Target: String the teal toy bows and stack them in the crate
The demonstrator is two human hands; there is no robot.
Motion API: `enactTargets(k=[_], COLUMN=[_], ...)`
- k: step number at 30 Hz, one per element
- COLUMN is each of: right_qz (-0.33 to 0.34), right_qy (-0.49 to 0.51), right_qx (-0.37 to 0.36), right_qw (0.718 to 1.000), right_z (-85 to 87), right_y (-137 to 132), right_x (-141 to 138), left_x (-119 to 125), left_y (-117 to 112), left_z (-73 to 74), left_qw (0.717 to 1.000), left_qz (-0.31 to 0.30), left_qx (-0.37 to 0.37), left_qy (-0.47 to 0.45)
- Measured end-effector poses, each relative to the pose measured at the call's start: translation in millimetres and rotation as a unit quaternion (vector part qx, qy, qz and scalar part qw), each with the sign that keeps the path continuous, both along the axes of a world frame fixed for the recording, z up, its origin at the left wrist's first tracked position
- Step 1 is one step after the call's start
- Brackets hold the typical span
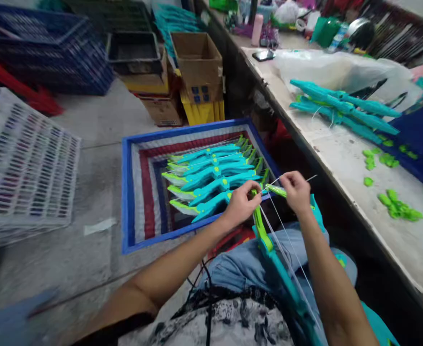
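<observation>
A teal toy bow (pixel 281 269) with a lime-green tip (pixel 257 221) slants across my lap, several white strings running along it. My left hand (pixel 243 204) is closed in a pinch at the top of that tip, on the white string looped there. My right hand (pixel 295 190) pinches the string (pixel 274 181) a little to the right, and a loose end sticks out past the fingers. Between the hands lies another lime-green tip (pixel 278 191); what it joins to is partly hidden by my right hand. More teal bow parts show under my right arm.
Several strung bows (pixel 215 170) lie in a blue-rimmed tray (pixel 127 211) ahead. To the right, a workbench (pixel 344 178) holds teal bow limbs (pixel 341 108), small lime-green pieces (pixel 399 206) and a phone (pixel 264 55). Cardboard boxes (pixel 197 62) and plastic crates (pixel 24 168) stand behind and left.
</observation>
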State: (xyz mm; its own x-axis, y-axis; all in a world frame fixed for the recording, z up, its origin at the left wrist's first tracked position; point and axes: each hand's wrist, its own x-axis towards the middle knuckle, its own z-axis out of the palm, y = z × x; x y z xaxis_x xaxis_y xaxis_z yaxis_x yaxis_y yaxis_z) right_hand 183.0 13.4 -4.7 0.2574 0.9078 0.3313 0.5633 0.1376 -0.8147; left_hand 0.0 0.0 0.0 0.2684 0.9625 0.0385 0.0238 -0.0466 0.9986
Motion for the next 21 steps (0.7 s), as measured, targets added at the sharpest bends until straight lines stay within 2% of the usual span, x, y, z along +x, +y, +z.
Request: enactTargets(k=[2, 3, 5, 6, 8, 9, 11, 13, 15, 17, 19, 21], right_qz=[-0.177, -0.225, -0.247, -0.213, -0.079, -0.017, 0.05, 0.066, 0.062, 0.055, 0.041, 0.015], right_qy=[0.048, 0.058, 0.05, 0.03, -0.048, -0.087, -0.135, -0.14, -0.114, -0.08, -0.057, -0.043], right_qx=[0.037, 0.055, 0.092, 0.11, 0.131, 0.151, 0.178, 0.182, 0.167, 0.155, 0.153, 0.156], right_qw=[0.982, 0.971, 0.963, 0.97, 0.987, 0.985, 0.973, 0.971, 0.977, 0.983, 0.986, 0.987], right_z=[11.7, 18.2, 31.1, 36.2, 40.1, 38.3, 28.9, 16.8, 8.2, 5.9, 8.7, 14.1], right_y=[16.7, 20.4, 13.9, 3.9, -23.1, -36.8, -57.5, -65.8, -64.7, -60.2, -56.3, -54.2], right_x=[32.9, 41.9, 37.2, 24.3, -13.4, -32.9, -63.3, -77.3, -79.1, -76.6, -75.1, -75.3], left_x=[2.0, 3.4, 7.0, 9.0, 12.1, 12.6, 10.0, 3.2, -5.0, -10.6, -12.0, -10.6], left_y=[-2.2, -2.1, 2.1, 5.9, 15.4, 20.2, 27.9, 31.7, 31.4, 27.8, 23.0, 19.1], left_z=[3.6, 5.5, 9.7, 11.9, 16.4, 18.7, 23.6, 29.6, 36.7, 43.3, 47.5, 48.7], left_qw=[0.997, 0.996, 0.996, 0.995, 0.978, 0.964, 0.948, 0.965, 0.987, 0.994, 0.989, 0.972], left_qz=[-0.037, -0.054, -0.085, -0.1, -0.12, -0.121, -0.1, -0.069, -0.048, -0.031, -0.022, -0.024], left_qx=[0.058, 0.063, 0.025, -0.023, -0.146, -0.199, -0.253, -0.224, -0.147, -0.1, -0.131, -0.206], left_qy=[0.019, 0.019, 0.007, -0.013, -0.089, -0.13, -0.164, -0.12, -0.053, -0.033, -0.066, -0.111])
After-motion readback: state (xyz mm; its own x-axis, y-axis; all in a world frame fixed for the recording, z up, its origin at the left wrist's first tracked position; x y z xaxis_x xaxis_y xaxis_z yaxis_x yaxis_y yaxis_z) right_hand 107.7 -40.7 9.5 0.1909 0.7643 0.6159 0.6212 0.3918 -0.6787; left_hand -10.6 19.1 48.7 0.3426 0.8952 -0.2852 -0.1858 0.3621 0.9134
